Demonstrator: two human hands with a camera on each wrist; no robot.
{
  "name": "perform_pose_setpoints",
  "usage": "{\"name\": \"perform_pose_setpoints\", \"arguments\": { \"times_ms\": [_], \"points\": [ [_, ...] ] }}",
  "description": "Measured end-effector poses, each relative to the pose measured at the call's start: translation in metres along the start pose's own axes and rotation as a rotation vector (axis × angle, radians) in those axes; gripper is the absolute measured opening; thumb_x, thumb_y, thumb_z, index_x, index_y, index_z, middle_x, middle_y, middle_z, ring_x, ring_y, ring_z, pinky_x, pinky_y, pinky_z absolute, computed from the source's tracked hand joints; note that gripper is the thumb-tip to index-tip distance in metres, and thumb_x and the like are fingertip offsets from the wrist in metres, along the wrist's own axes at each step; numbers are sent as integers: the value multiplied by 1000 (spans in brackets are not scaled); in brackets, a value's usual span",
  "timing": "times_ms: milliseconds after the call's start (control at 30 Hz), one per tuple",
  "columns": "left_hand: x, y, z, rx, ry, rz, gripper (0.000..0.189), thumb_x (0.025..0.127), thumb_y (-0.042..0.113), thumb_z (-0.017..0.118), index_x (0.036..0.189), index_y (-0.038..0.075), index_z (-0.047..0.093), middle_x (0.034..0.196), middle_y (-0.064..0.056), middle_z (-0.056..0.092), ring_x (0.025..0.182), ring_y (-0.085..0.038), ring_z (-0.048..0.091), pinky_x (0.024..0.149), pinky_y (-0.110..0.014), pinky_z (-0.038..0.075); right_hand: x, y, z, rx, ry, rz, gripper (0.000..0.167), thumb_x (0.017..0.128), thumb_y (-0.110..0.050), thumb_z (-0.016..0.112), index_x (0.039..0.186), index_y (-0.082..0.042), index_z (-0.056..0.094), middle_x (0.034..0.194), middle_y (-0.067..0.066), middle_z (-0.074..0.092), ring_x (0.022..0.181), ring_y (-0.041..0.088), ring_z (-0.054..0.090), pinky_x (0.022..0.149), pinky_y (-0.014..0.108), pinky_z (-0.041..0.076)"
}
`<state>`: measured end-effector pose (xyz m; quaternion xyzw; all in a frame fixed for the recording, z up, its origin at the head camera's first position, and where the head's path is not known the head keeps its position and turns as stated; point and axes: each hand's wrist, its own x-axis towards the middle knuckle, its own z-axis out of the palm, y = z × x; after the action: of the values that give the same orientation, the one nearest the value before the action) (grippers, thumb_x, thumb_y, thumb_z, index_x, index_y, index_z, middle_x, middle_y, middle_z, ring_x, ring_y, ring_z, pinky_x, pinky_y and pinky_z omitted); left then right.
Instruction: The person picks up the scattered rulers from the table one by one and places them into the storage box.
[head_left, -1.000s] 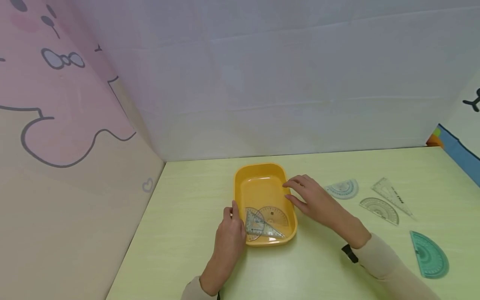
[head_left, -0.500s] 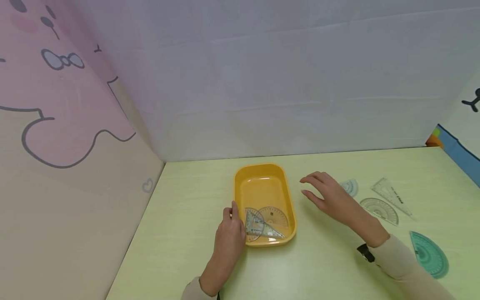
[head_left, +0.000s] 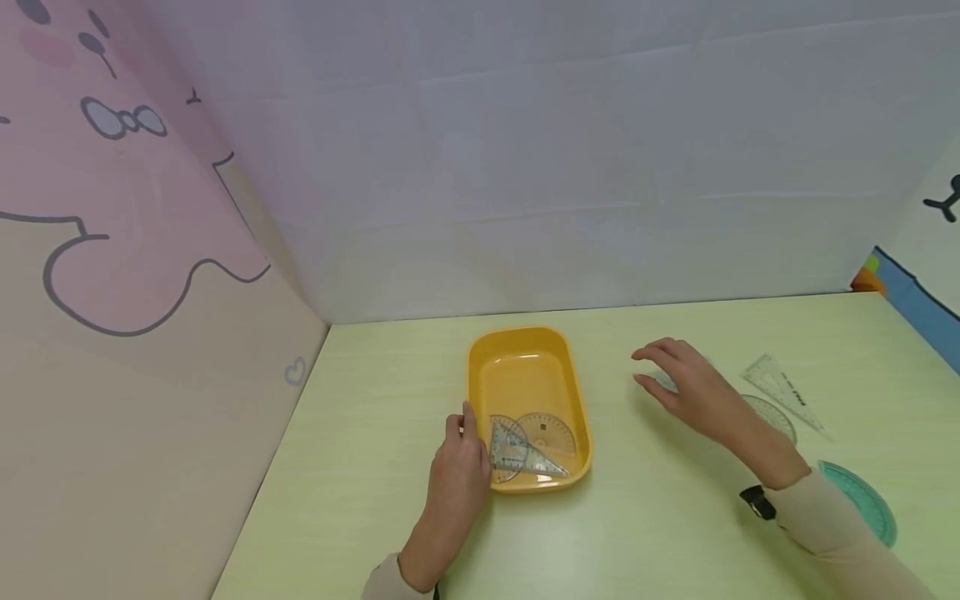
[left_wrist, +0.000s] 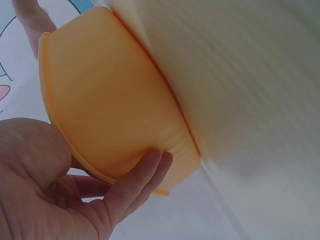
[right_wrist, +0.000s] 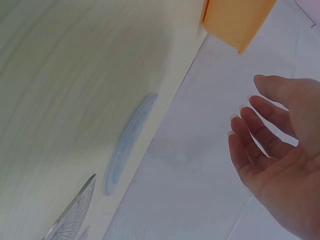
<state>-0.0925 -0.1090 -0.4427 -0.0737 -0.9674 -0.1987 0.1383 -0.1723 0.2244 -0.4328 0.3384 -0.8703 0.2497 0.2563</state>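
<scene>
My left hand [head_left: 459, 467] grips the left wall of a yellow plastic tray [head_left: 517, 375], with two fingertips on the outer wall in the left wrist view. Inside the tray's near end, two clear protractors [head_left: 553, 429] overlap a clear set square [head_left: 542, 463]. To the right of the tray, my right hand [head_left: 693, 387] hovers over the table with thumb and fingers apart, holding nothing. Below it lies a bluish clear protractor [right_wrist: 127, 145], partly covered by the hand in the head view.
Right of my right hand lie another clear protractor [head_left: 776, 417] and a clear set square [head_left: 783, 390]. A green protractor [head_left: 866, 493] is partly behind the right sleeve. A white sheet [head_left: 562, 167] hangs along the table's back edge, and a printed pink panel [head_left: 150, 208] stands at left.
My right hand has moved right, from the tray's right rim to above the bluish protractor. The left hand and the tray have stayed in place.
</scene>
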Motion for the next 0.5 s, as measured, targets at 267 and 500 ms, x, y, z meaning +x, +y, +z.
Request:
{"name": "perform_pose_setpoints", "arguments": {
  "times_ms": [267,500],
  "points": [
    [0,-1,1,6,4,3,50,93,-5,67,140,-17,51,110,-25,58,60,-16,55,53,-25,53,-8,16,-4,4,12,-11,48,106,-43,51,110,1,69,104,15,67,94,34,64,78,49,52],
    [1,-3,2,0,2,10,50,93,-5,67,139,-18,51,111,-26,58,61,-16,56,53,-24,52,-18,24,-6,-21,-41,37,41,71,7,86,107,2,69,102,17,66,93,37,63,78,50,50]
  ]
}}
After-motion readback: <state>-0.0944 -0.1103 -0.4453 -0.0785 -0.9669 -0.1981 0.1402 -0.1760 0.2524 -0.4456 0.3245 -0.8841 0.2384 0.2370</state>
